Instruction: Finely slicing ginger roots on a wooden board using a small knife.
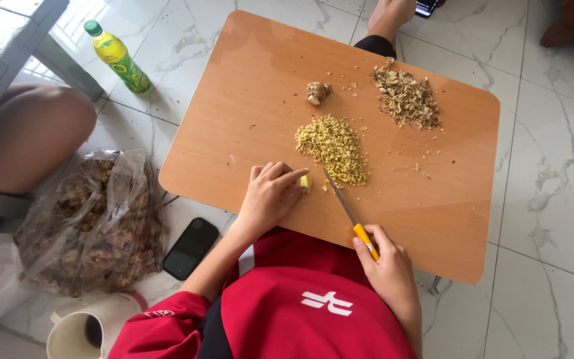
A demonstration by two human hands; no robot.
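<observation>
On a low wooden table (247,86), my left hand (270,194) pins a small pale yellow piece of ginger (307,183) under its fingertips. My right hand (386,266) grips the yellow handle of a knife (347,209), and the blade's tip rests just right of the piece. A heap of chopped yellow ginger (333,147) lies just beyond the blade. Farther back sit a small whole ginger knob (317,92) and a pile of brownish peelings (406,98).
A plastic bag of ginger roots (94,226) lies on the tiled floor at left, beside a black phone (190,247) and a cream jug (91,326). A green-and-yellow bottle (118,58) stands at the back left. Another person's leg (386,23) shows beyond the table.
</observation>
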